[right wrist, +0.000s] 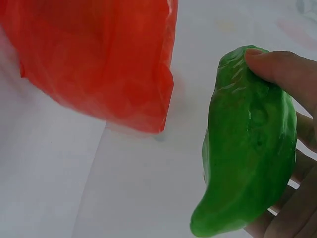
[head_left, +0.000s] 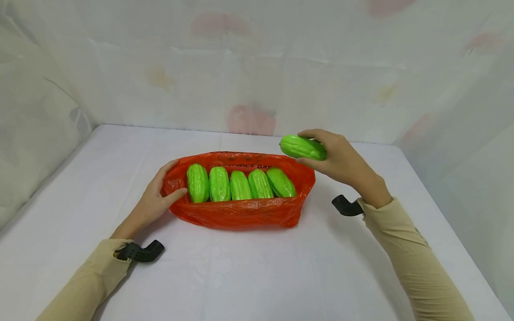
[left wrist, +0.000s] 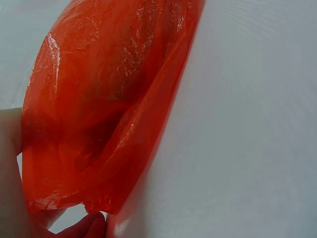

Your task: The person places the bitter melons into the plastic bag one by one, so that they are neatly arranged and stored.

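Observation:
A red plastic bag (head_left: pixel 241 214) lies on its side with its mouth held wide. Inside, several green bitter melons (head_left: pixel 219 183) stand side by side in a row. My left hand (head_left: pixel 155 196) grips the bag's left end, thumb over the near rim and fingers around the outer side; in the left wrist view the red film (left wrist: pixel 94 99) fills the space by the thumb. Above the bag's right end, my right hand (head_left: pixel 341 156) holds another bitter melon (head_left: pixel 303 148) between thumb and fingers. Up close, that bitter melon (right wrist: pixel 250 144) shows a ridged skin and a curved, tapering tip.
A white-covered table (head_left: pixel 249 272) lies beneath everything. Behind it hangs a pale sheet (head_left: pixel 301 89) with faded red and yellow patches, and more sheeting closes off both sides. Dark wrist mounts (head_left: pixel 146 252) stick out from both sleeves.

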Motion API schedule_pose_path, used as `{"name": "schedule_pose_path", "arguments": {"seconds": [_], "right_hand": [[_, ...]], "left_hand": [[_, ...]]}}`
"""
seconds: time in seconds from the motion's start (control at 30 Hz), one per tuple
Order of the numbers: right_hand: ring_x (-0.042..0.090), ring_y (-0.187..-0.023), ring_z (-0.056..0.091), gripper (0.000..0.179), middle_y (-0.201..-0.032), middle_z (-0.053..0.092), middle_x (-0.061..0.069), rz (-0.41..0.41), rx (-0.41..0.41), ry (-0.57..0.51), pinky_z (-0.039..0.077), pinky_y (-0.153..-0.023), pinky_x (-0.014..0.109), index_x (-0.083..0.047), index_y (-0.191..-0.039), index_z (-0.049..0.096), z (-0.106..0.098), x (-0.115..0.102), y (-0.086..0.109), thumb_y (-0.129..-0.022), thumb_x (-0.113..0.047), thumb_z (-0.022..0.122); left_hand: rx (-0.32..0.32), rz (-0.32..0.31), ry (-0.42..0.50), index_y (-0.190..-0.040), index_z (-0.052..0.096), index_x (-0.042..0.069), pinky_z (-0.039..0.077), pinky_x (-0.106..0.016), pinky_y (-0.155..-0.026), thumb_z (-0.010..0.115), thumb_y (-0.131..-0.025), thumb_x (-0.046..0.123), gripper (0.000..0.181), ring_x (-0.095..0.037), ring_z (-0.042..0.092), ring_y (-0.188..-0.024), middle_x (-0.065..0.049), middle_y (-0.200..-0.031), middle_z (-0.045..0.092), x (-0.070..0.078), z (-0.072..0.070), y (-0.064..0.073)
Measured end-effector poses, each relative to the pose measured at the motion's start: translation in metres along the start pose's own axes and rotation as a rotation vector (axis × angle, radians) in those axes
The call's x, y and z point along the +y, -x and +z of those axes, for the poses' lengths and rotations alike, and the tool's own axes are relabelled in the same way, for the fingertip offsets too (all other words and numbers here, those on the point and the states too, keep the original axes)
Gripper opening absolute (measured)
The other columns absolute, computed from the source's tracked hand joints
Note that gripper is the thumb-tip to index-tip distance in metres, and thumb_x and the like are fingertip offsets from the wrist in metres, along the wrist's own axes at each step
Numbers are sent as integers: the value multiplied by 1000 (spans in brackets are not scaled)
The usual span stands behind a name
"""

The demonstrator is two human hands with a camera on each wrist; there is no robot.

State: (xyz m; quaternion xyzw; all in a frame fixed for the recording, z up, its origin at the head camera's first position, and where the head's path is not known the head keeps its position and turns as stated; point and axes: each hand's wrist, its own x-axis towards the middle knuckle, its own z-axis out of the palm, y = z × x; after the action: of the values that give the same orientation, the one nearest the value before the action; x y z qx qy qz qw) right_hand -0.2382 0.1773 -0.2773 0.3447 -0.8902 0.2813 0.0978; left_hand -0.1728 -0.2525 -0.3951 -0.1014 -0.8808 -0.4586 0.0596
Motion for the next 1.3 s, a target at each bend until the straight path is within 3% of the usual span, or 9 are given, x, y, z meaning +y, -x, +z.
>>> {"name": "schedule_pose_path", "arguments": {"seconds": [0.63, 0.73, 0.97, 1.3], "right_hand": [[20, -94, 61, 51, -120, 66, 7, -69, -105, 25, 52, -84, 38, -6, -131, 58, 18, -25, -20, -87, -25, 76], [21, -95, 61, 51, -120, 66, 7, -80, -115, 49, 52, -86, 38, -7, -131, 57, 21, -27, -22, -87, -23, 75], [20, -91, 57, 51, -115, 65, 5, -65, -159, 47, 49, -83, 37, -9, -132, 56, 27, -32, -28, -84, -15, 70], [21, -99, 52, 49, -123, 57, 5, -31, -256, 18, 48, -80, 35, -17, -132, 57, 43, -33, -37, -84, -17, 68]], "left_hand": [[0, -4, -6, -158, 22, 19, 39, -13, -89, 65, -94, 18, 77, -32, 46, -127, -18, -153, 39, 0, 1, 0], [-1, -5, -8, -158, 22, 20, 41, -20, -92, 65, -94, 18, 78, -33, 46, -128, -17, -153, 38, -1, 1, -1], [-4, -4, -3, -159, 20, 19, 43, -51, -98, 65, -94, 17, 79, -37, 44, -130, -18, -155, 36, 0, 2, -1], [-8, -11, 3, -159, 20, 20, 44, -49, -97, 64, -94, 17, 78, -36, 45, -129, -18, -154, 37, 1, 3, -2]]}}
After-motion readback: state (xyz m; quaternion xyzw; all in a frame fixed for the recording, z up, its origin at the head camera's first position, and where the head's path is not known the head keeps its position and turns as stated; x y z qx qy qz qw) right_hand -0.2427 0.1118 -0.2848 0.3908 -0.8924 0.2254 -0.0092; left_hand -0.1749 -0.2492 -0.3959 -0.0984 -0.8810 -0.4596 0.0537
